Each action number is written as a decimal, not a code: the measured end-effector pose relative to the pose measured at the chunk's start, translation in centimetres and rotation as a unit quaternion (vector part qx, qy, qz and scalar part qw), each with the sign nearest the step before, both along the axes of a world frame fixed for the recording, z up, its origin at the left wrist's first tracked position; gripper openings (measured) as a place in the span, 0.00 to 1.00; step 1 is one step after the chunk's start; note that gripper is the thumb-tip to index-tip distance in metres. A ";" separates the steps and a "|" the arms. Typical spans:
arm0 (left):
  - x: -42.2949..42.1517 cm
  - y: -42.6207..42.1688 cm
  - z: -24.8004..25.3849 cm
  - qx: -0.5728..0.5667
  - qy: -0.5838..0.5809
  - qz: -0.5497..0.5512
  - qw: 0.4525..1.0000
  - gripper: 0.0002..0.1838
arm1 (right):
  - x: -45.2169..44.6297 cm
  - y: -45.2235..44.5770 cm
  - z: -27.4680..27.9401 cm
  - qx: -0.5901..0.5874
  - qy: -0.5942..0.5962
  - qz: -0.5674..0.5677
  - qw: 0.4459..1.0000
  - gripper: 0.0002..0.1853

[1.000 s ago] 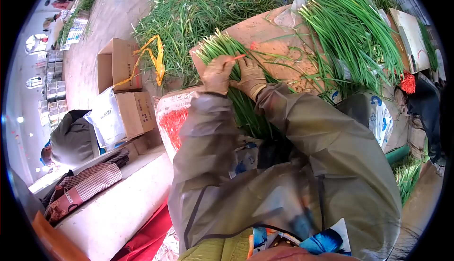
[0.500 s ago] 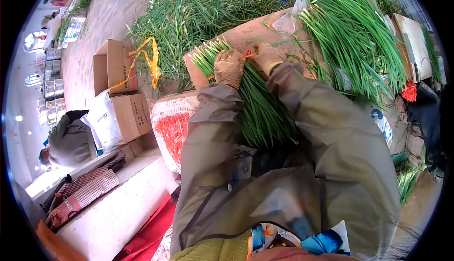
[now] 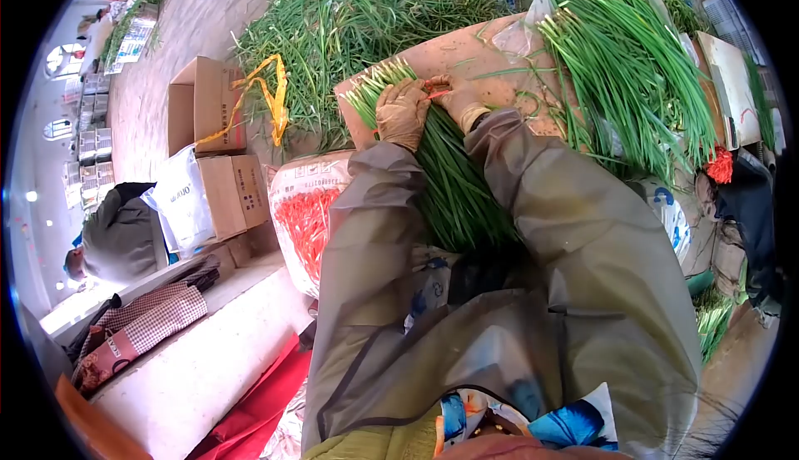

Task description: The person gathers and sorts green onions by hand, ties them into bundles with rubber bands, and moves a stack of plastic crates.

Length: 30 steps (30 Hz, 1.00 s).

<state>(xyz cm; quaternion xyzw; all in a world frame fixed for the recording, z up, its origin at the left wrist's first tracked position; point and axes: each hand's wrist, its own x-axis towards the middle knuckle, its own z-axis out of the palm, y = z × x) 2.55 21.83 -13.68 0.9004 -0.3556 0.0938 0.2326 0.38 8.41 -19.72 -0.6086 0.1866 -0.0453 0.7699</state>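
The bunch of chives (image 3: 458, 173) lay across the near left part of the brown board (image 3: 470, 50), its pale cut ends over the board and its leaves trailing off the near side towards your lap. Your left hand (image 3: 404, 114) was curled over it, fingers bent close around the stems. Your right hand (image 3: 458, 102) had its fingers nearly closed, pinching the red tie (image 3: 437, 89) above the bunch; whether the left fingertips also had the tie, I couldn't tell.

Half a second earlier your hands were farther apart. Your right had since come in beside your left — which suggested the tie's slack was being gathered above the stems, with no finished knot visible.

A larger chive pile (image 3: 624, 69) covered the board's right side — and a red-filled sack (image 3: 312, 175) stood just off its near left corner.
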 end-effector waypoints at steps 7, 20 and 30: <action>-0.1 -0.4 0.2 -0.090 0.061 0.037 0.993 0.14 | 0.2 0.8 -1.0 -0.076 0.016 -0.075 0.994 0.11; -0.9 -2.5 0.8 0.067 0.000 0.106 0.992 0.14 | -1.2 1.2 0.9 0.120 -0.058 -0.113 0.985 0.13; -0.8 -1.7 0.2 0.028 -0.028 0.067 0.997 0.14 | -1.7 0.3 0.9 0.012 -0.014 -0.016 1.000 0.11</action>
